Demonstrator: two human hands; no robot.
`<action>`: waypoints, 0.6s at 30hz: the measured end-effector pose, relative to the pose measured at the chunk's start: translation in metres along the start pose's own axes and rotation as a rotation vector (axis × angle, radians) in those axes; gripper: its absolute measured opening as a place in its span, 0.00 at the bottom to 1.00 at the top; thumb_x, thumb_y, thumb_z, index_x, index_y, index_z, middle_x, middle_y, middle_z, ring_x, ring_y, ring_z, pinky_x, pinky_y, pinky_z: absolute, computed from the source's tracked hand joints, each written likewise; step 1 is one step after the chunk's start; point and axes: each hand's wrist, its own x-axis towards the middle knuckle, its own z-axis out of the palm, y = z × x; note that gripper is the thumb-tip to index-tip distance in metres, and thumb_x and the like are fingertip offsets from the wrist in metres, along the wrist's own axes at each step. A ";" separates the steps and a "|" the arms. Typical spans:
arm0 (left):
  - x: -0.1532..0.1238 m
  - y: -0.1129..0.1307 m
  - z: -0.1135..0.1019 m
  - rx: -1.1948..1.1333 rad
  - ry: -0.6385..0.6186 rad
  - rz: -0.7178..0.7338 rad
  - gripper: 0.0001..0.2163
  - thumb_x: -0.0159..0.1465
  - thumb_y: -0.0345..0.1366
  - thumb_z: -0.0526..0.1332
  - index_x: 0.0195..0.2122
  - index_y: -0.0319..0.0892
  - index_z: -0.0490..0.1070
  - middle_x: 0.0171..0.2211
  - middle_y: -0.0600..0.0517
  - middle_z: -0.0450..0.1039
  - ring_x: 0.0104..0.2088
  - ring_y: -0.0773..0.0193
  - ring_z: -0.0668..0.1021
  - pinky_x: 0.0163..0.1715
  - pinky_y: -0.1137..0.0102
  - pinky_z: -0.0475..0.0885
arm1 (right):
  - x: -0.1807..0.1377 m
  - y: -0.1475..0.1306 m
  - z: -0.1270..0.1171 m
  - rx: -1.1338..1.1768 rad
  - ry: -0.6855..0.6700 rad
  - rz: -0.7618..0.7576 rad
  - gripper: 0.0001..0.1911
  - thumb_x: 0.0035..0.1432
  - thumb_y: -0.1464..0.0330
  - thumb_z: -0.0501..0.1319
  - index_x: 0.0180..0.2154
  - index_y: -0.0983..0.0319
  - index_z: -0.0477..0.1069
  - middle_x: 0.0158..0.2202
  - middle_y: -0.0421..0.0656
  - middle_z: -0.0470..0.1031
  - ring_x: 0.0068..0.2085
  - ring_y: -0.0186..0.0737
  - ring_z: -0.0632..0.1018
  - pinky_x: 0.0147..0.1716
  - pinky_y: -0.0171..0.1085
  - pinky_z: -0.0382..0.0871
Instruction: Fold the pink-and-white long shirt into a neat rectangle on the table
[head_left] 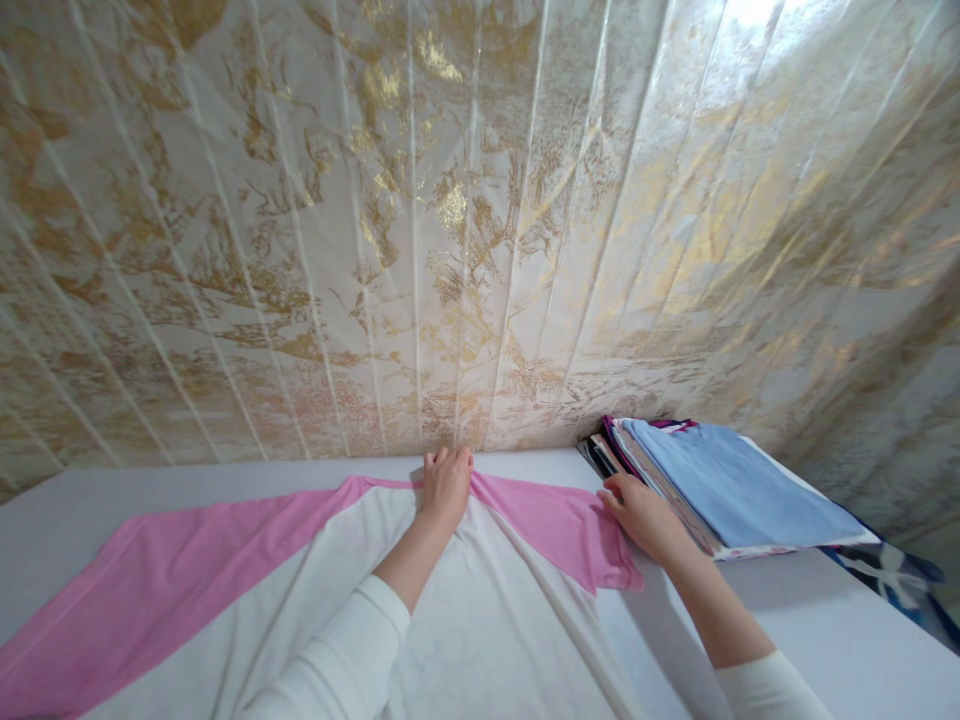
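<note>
A white shirt with pink sleeves [517,620] lies spread over the white table, its collar end toward the back. My left hand [448,487] is closed on the fabric near the neckline, fingers curled over the edge. At the end of the shorter-looking right sleeve, my right hand [637,515] has its fingers bent against the pink cloth; its fingertips are partly hidden, and it appears to pinch the sleeve's upper edge. The other pink sleeve stretches out to the left, with some wrinkles. Soft folds run down the white body of the shirt.
A stack of folded clothes [739,485], light blue on top, stands at the back right, close to my right hand. Dark blue patterned fabric [892,570] hangs past the table's right edge. A gold-patterned curtain [450,250] rises directly behind the white table [787,620].
</note>
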 end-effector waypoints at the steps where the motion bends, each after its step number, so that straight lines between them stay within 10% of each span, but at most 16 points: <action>1: 0.000 0.000 0.001 0.002 -0.001 0.007 0.08 0.68 0.29 0.52 0.38 0.46 0.68 0.37 0.51 0.75 0.43 0.57 0.72 0.44 0.62 0.59 | 0.001 0.002 0.005 -0.021 -0.009 0.000 0.12 0.62 0.66 0.55 0.44 0.65 0.71 0.46 0.52 0.76 0.44 0.46 0.77 0.36 0.35 0.63; 18: 0.000 0.005 -0.006 -0.078 0.061 0.111 0.10 0.67 0.27 0.51 0.37 0.43 0.72 0.40 0.47 0.72 0.45 0.53 0.69 0.49 0.56 0.58 | -0.002 -0.008 0.002 0.002 0.089 0.109 0.04 0.62 0.70 0.53 0.40 0.61 0.64 0.32 0.45 0.77 0.34 0.43 0.78 0.28 0.34 0.57</action>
